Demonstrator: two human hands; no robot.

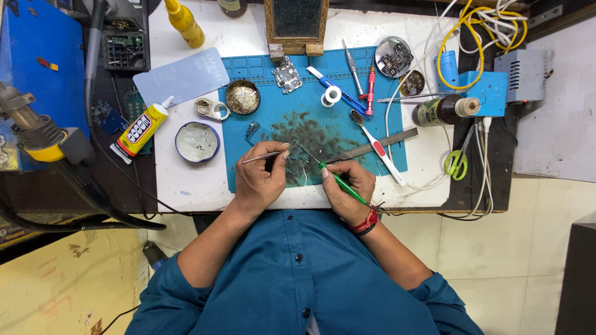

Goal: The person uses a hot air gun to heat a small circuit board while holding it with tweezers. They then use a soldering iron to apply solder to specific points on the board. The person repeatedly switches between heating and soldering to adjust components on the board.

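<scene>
My left hand (261, 177) grips thin metal tweezers (267, 154) whose tips reach a small circuit board (299, 155) on the blue work mat (372, 133). My right hand (349, 189) holds a green-handled soldering iron (338, 181) like a pen, its tip pointing up-left at the same board. Both hands rest at the mat's near edge, close together. The mat around the board is stained dark.
On the mat lie a toothbrush (375, 146), a metal ruler (372, 146), screwdrivers (370, 92), a solder spool (331, 96) and a small tin (242, 97). A glue tube (143, 129) and a round dish (197, 142) sit left; scissors (458, 161) and a blue soldering station (487, 90) right.
</scene>
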